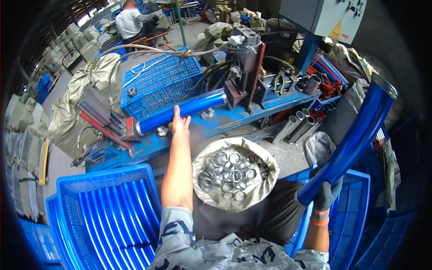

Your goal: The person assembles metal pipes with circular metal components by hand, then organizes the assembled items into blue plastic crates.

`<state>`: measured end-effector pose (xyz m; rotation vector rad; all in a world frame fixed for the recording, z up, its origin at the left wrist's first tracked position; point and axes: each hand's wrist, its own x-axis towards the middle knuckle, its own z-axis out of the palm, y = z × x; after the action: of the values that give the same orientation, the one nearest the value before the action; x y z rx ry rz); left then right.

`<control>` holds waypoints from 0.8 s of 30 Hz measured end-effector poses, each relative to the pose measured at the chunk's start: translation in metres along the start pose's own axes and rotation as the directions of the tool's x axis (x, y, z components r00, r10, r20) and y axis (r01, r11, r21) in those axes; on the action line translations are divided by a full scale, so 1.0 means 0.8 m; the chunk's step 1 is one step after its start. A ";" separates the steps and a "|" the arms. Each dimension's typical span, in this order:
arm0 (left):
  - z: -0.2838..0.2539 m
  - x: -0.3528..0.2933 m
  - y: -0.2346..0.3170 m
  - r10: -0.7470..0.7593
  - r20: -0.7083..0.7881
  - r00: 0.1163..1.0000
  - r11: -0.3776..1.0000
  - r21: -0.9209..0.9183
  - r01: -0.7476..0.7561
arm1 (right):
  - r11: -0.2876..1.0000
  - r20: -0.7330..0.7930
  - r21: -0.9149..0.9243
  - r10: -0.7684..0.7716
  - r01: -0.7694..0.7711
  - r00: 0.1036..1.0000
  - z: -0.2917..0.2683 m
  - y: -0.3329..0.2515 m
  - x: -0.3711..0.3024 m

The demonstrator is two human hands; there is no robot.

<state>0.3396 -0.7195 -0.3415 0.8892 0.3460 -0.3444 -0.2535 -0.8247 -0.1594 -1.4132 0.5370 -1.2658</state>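
My bare left hand [180,123] grips a shiny blue tube [198,105] from below, around its middle. The tube lies between two metal press heads on the blue machine bench [171,139], with a silvery ring at each end. On the right, my right hand [325,198], in a grey glove with an orange cuff, holds the lower end of a second blue tube [351,139]. That tube slants up to the right, and a metal ring sits on its top end. Between my knees stands a pale sack [268,173] with many loose metal rings [227,173].
A blue crate [108,173] of blue tubes stands at lower left, another crate [360,193] at right. Bare metal tubes [297,128] stand beyond the sack. An upturned blue crate [157,76] sits behind the bench. A control box [310,18] hangs upper right; a person [129,22] sits far off.
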 end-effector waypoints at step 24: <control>-0.364 -0.119 -0.039 0.084 0.337 0.938 0.728 0.622 -0.289 | -0.167 -0.700 -0.692 -0.081 -0.702 0.709 -0.695 -0.066 -0.467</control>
<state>0.1981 -0.4908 -0.4922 1.5504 -0.1693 -0.4087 -0.8862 -0.7191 -0.3588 -1.7179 2.6372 -0.5326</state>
